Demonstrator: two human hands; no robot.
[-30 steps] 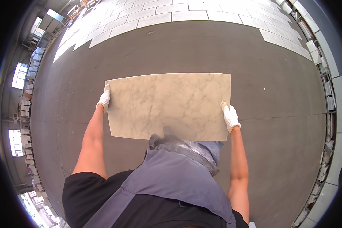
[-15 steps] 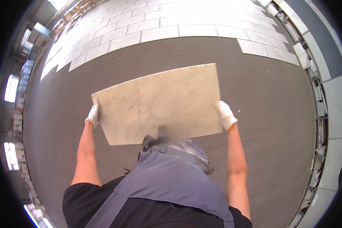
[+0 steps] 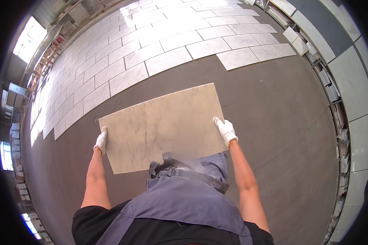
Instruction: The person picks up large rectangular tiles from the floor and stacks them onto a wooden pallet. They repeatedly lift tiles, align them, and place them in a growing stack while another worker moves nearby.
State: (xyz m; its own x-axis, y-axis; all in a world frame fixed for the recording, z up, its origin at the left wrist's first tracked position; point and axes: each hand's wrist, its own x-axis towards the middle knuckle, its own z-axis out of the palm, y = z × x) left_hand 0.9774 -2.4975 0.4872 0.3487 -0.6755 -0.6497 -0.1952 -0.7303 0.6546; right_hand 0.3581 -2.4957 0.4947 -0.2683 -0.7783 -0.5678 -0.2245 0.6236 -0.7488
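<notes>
tilted further: marble tile (image 3: 163,126), both hands gripping.

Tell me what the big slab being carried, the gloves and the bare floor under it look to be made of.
The large pale rectangular slab looks like marble or marble-look tile: cream surface with grey veining, smooth matte face. The white gloves on the left hand and right hand look like knitted fabric, soft and creased. The dark grey floor appears to be bare concrete or screed, dull and faintly scuffed.

We have carried the large rectangular beige marble slab (image 3: 163,128) closer to the laid field of pale floor tiles (image 3: 151,53), tilting its right edge toward them.
</notes>
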